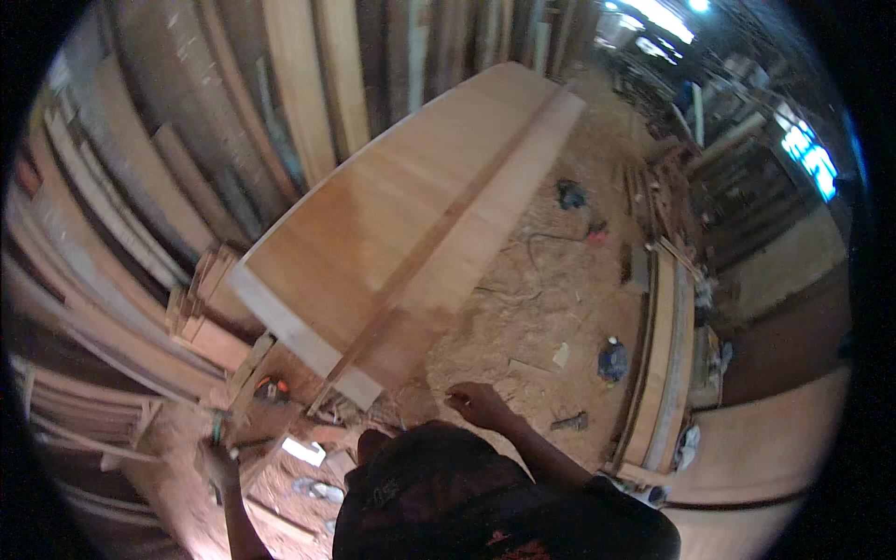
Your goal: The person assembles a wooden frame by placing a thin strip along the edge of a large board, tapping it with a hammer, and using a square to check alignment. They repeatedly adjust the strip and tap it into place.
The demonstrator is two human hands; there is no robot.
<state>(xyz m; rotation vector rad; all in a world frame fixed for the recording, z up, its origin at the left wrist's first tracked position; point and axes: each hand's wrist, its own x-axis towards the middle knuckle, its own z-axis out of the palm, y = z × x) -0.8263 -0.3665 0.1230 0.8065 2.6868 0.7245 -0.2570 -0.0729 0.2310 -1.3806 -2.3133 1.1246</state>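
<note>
A large wooden panel [364, 210] lies in front of me, running away toward the far right. Along it lies a long narrow wood strip [448, 221], with its near end by the panel's front edge. My left hand [219, 464] is at the lower left, off the panel's near corner. Its fingers are closed, and a small green item [217, 429] shows just above them; its kind is too small to tell. My right hand [474, 404] hovers by the panel's near right side, fingers curled together. Whatever may be between its fingertips is too small to name.
Tall boards [299, 84] lean along the left wall. Dark blue tools [611, 361] and a cord lie on the dusty floor [523, 322]. An orange and black tool [273, 388] sits below the panel. Long planks [661, 350] are stacked at the right.
</note>
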